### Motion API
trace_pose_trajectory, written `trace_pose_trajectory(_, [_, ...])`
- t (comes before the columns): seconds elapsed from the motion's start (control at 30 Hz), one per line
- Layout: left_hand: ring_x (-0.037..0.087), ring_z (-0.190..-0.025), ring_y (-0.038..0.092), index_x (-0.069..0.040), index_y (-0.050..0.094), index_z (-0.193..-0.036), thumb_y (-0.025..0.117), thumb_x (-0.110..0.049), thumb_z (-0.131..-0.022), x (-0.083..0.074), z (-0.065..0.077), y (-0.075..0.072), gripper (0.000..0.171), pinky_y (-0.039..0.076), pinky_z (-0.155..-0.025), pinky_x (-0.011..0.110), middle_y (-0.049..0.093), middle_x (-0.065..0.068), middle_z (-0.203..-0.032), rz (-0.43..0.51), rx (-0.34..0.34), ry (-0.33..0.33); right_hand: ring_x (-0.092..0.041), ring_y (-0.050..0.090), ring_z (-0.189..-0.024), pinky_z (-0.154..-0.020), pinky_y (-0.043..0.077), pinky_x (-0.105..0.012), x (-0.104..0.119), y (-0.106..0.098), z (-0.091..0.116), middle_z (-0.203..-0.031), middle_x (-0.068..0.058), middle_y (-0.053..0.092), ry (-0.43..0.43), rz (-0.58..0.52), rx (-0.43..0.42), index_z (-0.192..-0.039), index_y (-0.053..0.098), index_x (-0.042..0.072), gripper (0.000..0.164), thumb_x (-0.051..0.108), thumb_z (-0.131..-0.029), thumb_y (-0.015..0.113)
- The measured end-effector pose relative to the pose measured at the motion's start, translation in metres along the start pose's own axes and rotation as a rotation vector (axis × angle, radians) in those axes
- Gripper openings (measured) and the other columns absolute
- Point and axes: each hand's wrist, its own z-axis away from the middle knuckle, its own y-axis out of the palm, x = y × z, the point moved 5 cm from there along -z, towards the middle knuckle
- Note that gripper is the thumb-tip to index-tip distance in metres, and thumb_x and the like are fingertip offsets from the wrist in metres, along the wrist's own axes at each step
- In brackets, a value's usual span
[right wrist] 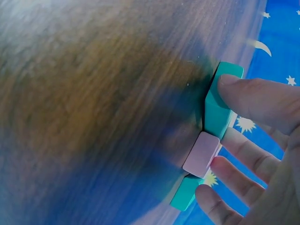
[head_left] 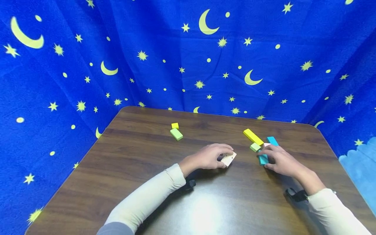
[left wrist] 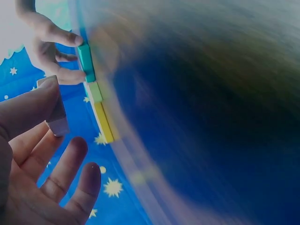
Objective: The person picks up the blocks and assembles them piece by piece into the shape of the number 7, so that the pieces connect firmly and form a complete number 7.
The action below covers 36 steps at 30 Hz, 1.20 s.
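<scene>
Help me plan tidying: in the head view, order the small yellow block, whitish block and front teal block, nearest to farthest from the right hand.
1. Front teal block: at the right hand
2. Whitish block: left, in the left hand
3. Small yellow block: far left

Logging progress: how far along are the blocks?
Seemingly done: yellow bar and small green block, grouped at right. In hand: left hand pinches a pale block; right hand grips the near teal block. Perhaps remaining: small yellow block and longer green block, both untouched.
</scene>
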Motion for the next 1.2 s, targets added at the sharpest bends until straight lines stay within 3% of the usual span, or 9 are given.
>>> trace_pose_trajectory(0.2, [0.017,-0.138,0.05,-0.017,0.061,-0.136,0.075,-0.022,-0.087,0.012,0.016,-0.002,0.052,0.04,-0.115,0.032,0.055,-0.002,-0.148,0.017,-0.011,-0.016,-0.043,0.056,-0.113,-0.093,0.046,-0.063,0.0,0.001,0.0,-0.12,-0.017,0.062,0.005,-0.016,0.018,-0.117,0.071,0.012,0.04,0.01,-0.078,0.079])
trace_pose_trajectory(0.4, [0.019,-0.139,0.05,-0.015,0.06,-0.136,0.075,-0.022,-0.086,0.019,0.032,-0.005,0.052,0.04,-0.116,0.035,0.054,0.0,-0.148,0.031,-0.015,-0.024,-0.042,0.057,-0.111,-0.092,0.046,-0.061,0.002,-0.001,0.002,-0.118,-0.016,0.063,-0.027,-0.018,-0.02,-0.115,0.072,0.012,0.04,0.008,-0.076,0.08])
trace_pose_trajectory(0.63, [0.02,-0.136,0.052,-0.014,0.062,-0.134,0.077,-0.021,-0.085,0.02,0.054,-0.011,0.052,0.042,-0.114,0.038,0.056,0.001,-0.146,0.047,-0.046,-0.01,-0.043,0.057,-0.112,-0.093,0.046,-0.062,0.001,-0.001,0.002,-0.119,-0.016,0.062,-0.025,-0.021,-0.022,-0.115,0.071,0.012,0.04,0.006,-0.076,0.079])
trace_pose_trajectory(1.2, [0.022,-0.137,0.051,-0.013,0.062,-0.134,0.077,-0.02,-0.085,0.026,0.083,-0.017,0.051,0.042,-0.114,0.04,0.056,0.002,-0.146,0.057,-0.048,-0.02,-0.046,0.054,-0.117,-0.096,0.044,-0.066,-0.001,0.003,0.001,-0.123,-0.019,0.061,0.016,-0.007,0.023,-0.119,0.07,0.011,0.042,0.006,-0.078,0.078])
